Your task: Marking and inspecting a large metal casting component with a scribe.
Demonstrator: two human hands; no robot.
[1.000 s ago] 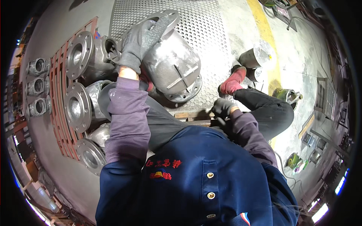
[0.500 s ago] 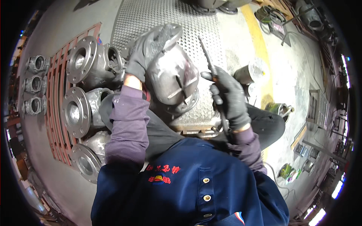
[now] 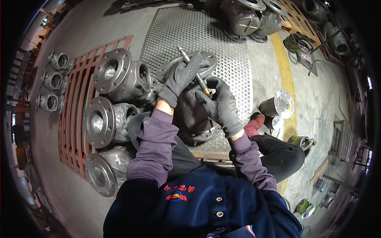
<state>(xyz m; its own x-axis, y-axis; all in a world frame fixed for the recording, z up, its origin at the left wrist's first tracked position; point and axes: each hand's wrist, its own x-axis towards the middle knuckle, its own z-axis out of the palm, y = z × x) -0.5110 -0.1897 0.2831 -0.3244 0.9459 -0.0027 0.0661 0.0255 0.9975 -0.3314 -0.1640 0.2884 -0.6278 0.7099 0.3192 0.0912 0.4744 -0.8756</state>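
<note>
A slim, rod-shaped tool (image 3: 201,84), worn silvery with a yellowish lower end, slants across the middle of the view. My left hand (image 3: 183,75), in a dark grey glove, is closed around its middle. My right hand (image 3: 225,104), gloved alike, is close to the lower end, thumb and forefinger spread on either side of it. The other fingers partly hide behind the hand. Beneath both hands stands a dark grey cast-metal valve body (image 3: 190,109), with a round bolt-hole flange at its far end and another at its near end.
Several flanged metal castings (image 3: 99,122) line the left, beside a red slatted rack (image 3: 75,115). A perforated metal mat (image 3: 186,25) lies under the work. More castings (image 3: 244,20) stand at the far right. A metal cylinder (image 3: 274,106) is near my right foot (image 3: 254,125).
The rod-shaped tool, held in my right hand before, is now in my left hand's grip. My right hand has come inward. The view has shifted, so the castings appear lower and further right.
</note>
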